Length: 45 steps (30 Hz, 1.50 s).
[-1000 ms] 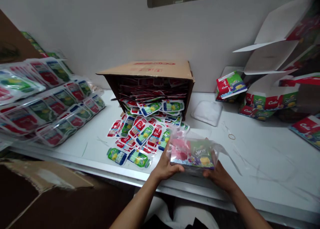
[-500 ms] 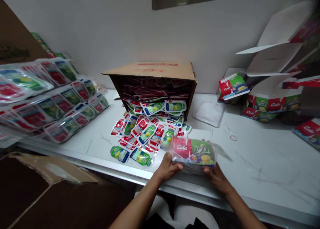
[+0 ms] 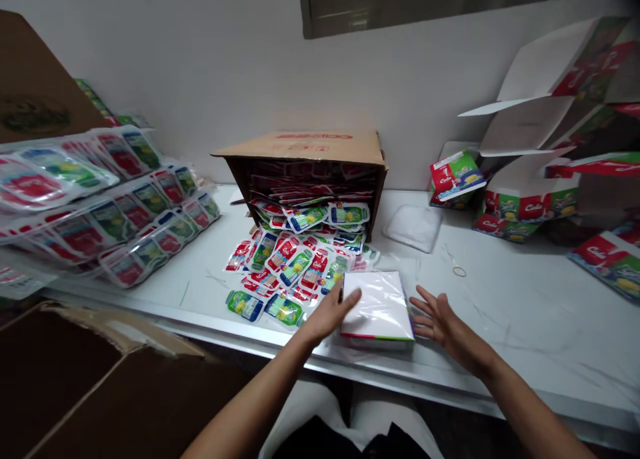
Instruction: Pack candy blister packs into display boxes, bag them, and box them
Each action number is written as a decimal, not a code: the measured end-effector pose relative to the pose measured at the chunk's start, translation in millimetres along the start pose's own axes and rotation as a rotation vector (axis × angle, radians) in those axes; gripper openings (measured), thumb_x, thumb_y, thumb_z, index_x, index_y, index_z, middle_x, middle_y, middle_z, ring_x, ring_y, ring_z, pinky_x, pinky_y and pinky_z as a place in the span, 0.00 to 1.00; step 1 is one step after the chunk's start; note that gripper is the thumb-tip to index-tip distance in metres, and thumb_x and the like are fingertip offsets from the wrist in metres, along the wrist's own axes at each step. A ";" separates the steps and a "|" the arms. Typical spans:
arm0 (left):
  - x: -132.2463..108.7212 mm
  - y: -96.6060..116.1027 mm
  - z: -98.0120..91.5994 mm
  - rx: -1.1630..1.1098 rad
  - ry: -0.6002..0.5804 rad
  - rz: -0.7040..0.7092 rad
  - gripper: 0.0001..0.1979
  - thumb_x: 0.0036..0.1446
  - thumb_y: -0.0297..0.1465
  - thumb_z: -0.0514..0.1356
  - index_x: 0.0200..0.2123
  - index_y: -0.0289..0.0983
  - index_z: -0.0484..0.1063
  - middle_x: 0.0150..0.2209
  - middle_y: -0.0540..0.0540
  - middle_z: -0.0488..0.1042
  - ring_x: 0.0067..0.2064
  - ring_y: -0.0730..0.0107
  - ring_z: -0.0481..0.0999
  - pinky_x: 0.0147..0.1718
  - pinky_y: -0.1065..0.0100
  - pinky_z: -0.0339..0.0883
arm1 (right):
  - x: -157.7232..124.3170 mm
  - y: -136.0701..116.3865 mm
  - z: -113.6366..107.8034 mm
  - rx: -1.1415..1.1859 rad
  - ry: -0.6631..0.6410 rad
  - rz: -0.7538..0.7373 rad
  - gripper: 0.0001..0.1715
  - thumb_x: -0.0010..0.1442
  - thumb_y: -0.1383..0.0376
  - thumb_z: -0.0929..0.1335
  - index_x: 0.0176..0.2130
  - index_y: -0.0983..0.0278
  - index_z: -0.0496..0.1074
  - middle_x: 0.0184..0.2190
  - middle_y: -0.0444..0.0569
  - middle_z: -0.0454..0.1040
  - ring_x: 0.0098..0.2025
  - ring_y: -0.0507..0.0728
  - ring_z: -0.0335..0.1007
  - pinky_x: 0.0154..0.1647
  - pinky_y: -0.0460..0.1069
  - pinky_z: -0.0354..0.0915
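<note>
A box in clear plastic wrap [image 3: 377, 305] lies on the white table near its front edge, its plain white face up. My left hand [image 3: 330, 312] rests against its left side, thumb over the top face and the other fingers partly hidden. To the right of the box, my right hand [image 3: 443, 322] is open, fingers spread, with nothing in it. Red and green printed sachets [image 3: 295, 267] lie in a loose pile left of and behind the box. They spill from a cardboard carton [image 3: 305, 145] lying on its side.
Strips of packed sachets [image 3: 135, 205] are stacked at the left. Below them, an open brown carton [image 3: 135, 392] stands before the table. Printed Cola boxes [image 3: 533, 205] with raised white flaps fill the right. A white pad [image 3: 414, 227] and a rubber band [image 3: 459, 271] lie on the table.
The wrapped box has turned from its printed side to its white face and now lies on the table. My right hand has let go of it and moved right.
</note>
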<state>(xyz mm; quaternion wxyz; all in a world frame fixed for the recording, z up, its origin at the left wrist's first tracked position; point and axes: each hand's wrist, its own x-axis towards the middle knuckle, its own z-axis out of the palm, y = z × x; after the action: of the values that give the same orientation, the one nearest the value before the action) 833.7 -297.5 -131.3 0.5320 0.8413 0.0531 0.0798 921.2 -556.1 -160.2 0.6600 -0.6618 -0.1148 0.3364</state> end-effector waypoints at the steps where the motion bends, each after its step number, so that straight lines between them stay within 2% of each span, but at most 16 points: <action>1: -8.8 1.8 2.6 -0.046 -0.065 -0.022 0.40 0.53 0.48 0.62 0.64 0.38 0.55 0.60 0.38 0.66 0.60 0.51 0.67 0.57 0.51 0.63 | -5.4 6.8 0.6 -0.062 -0.024 -0.049 0.55 0.56 0.34 0.59 0.69 0.58 0.40 0.68 0.60 0.47 0.61 0.65 0.62 0.57 0.60 0.63; 4: -32.3 8.1 18.2 -0.142 -0.109 -0.025 0.52 0.42 0.41 0.72 0.66 0.39 0.48 0.60 0.41 0.66 0.59 0.53 0.68 0.58 0.54 0.62 | -18.3 23.4 15.1 -0.318 0.030 -0.221 0.57 0.51 0.42 0.70 0.68 0.59 0.46 0.67 0.56 0.51 0.66 0.65 0.51 0.65 0.61 0.51; 6: -41.3 11.4 29.4 -0.121 -0.002 -0.017 0.47 0.46 0.39 0.70 0.65 0.40 0.51 0.58 0.43 0.70 0.57 0.56 0.70 0.57 0.56 0.64 | -23.0 27.7 29.9 -0.455 0.175 -0.253 0.49 0.52 0.45 0.70 0.65 0.60 0.55 0.62 0.54 0.63 0.63 0.67 0.57 0.64 0.62 0.53; 8: -46.2 11.5 37.5 -0.040 0.113 -0.032 0.36 0.54 0.40 0.64 0.63 0.41 0.56 0.54 0.45 0.73 0.54 0.58 0.72 0.54 0.58 0.66 | -25.6 29.0 42.1 -0.537 0.316 -0.252 0.38 0.55 0.46 0.68 0.59 0.60 0.64 0.52 0.53 0.73 0.55 0.67 0.67 0.57 0.61 0.61; 10: -49.8 7.5 42.1 0.108 0.223 -0.058 0.29 0.56 0.43 0.62 0.60 0.42 0.62 0.51 0.45 0.75 0.50 0.57 0.75 0.50 0.58 0.68 | -27.4 30.5 48.9 -0.595 0.397 -0.292 0.29 0.57 0.46 0.67 0.52 0.58 0.71 0.44 0.51 0.77 0.45 0.65 0.73 0.48 0.57 0.67; 13: -56.0 -2.7 46.3 0.362 0.388 -0.027 0.28 0.54 0.45 0.63 0.55 0.40 0.66 0.47 0.41 0.76 0.48 0.53 0.75 0.47 0.55 0.70 | -31.0 35.6 49.5 -0.708 0.480 -0.417 0.20 0.58 0.48 0.68 0.42 0.58 0.74 0.33 0.48 0.78 0.34 0.61 0.73 0.37 0.53 0.66; 17: -63.6 -11.2 48.7 0.537 0.573 0.271 0.23 0.56 0.37 0.63 0.53 0.37 0.66 0.45 0.38 0.72 0.46 0.57 0.74 0.43 0.59 0.72 | -38.8 41.7 41.7 -0.871 0.470 -0.654 0.13 0.63 0.55 0.66 0.36 0.61 0.74 0.27 0.46 0.75 0.29 0.55 0.71 0.32 0.49 0.62; 21: -67.9 -9.8 44.4 0.638 0.571 0.599 0.11 0.58 0.23 0.59 0.44 0.38 0.71 0.33 0.45 0.70 0.34 0.68 0.72 0.33 0.67 0.70 | -45.3 44.3 33.9 -1.047 0.414 -0.878 0.08 0.66 0.65 0.64 0.38 0.64 0.72 0.29 0.47 0.75 0.31 0.54 0.70 0.35 0.50 0.62; 24: -69.2 -7.7 42.9 0.643 0.552 0.702 0.12 0.55 0.23 0.61 0.44 0.37 0.72 0.36 0.43 0.72 0.40 0.63 0.73 0.42 0.58 0.71 | -44.6 47.4 34.5 -1.109 0.543 -0.861 0.10 0.65 0.64 0.65 0.45 0.65 0.70 0.35 0.51 0.75 0.35 0.57 0.71 0.38 0.52 0.64; 26: -67.8 -7.6 44.8 0.658 0.502 0.686 0.19 0.54 0.29 0.64 0.49 0.34 0.69 0.46 0.35 0.71 0.51 0.52 0.70 0.52 0.47 0.66 | -41.1 49.0 38.0 -1.061 0.625 -0.803 0.19 0.64 0.61 0.65 0.52 0.67 0.66 0.42 0.55 0.73 0.41 0.60 0.70 0.40 0.53 0.66; 29: -62.3 -9.9 50.1 0.642 0.398 0.637 0.23 0.54 0.29 0.63 0.54 0.32 0.66 0.53 0.32 0.68 0.59 0.49 0.64 0.54 0.49 0.66 | -35.1 49.0 43.1 -0.959 0.582 -0.781 0.23 0.65 0.60 0.65 0.57 0.65 0.62 0.46 0.56 0.70 0.45 0.59 0.69 0.42 0.53 0.68; 34: -57.4 -12.3 57.3 0.542 0.479 0.602 0.13 0.57 0.24 0.60 0.46 0.35 0.71 0.46 0.38 0.74 0.54 0.56 0.70 0.50 0.56 0.71 | -34.5 49.2 43.0 -0.940 0.499 -0.909 0.19 0.65 0.69 0.64 0.56 0.63 0.64 0.36 0.49 0.72 0.37 0.55 0.71 0.39 0.50 0.68; 39: -60.4 -8.7 68.5 0.514 0.537 0.583 0.09 0.57 0.24 0.61 0.41 0.36 0.71 0.39 0.42 0.74 0.45 0.61 0.73 0.44 0.60 0.73 | -35.9 56.6 45.3 -0.958 0.559 -0.944 0.15 0.65 0.71 0.63 0.52 0.64 0.65 0.36 0.49 0.72 0.37 0.55 0.71 0.39 0.50 0.68; 41: -61.7 -8.0 71.6 0.517 0.573 0.505 0.10 0.56 0.26 0.61 0.43 0.36 0.71 0.42 0.40 0.73 0.46 0.60 0.72 0.45 0.59 0.72 | -34.0 58.2 46.9 -0.937 0.587 -0.912 0.14 0.65 0.70 0.63 0.51 0.65 0.65 0.34 0.49 0.71 0.35 0.54 0.70 0.37 0.49 0.68; 43: -64.9 -8.4 70.4 0.523 0.609 0.363 0.21 0.55 0.32 0.63 0.52 0.33 0.66 0.51 0.33 0.68 0.53 0.54 0.69 0.48 0.56 0.70 | -33.6 58.7 46.8 -0.916 0.591 -0.866 0.15 0.65 0.68 0.63 0.52 0.65 0.64 0.34 0.48 0.69 0.33 0.54 0.70 0.36 0.49 0.69; 45: -72.2 -10.3 64.1 0.521 0.558 0.174 0.31 0.54 0.35 0.63 0.58 0.30 0.60 0.55 0.29 0.65 0.55 0.50 0.68 0.48 0.54 0.68 | -38.0 59.3 44.7 -0.920 0.582 -0.806 0.17 0.66 0.66 0.62 0.54 0.66 0.62 0.34 0.48 0.69 0.33 0.54 0.69 0.35 0.50 0.69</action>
<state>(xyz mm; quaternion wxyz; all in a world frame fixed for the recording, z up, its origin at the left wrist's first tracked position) 775.1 -362.5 -173.1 0.2569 0.8956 0.1428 0.3339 848.9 -549.2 -201.1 0.3889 -0.8445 -0.3018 -0.2108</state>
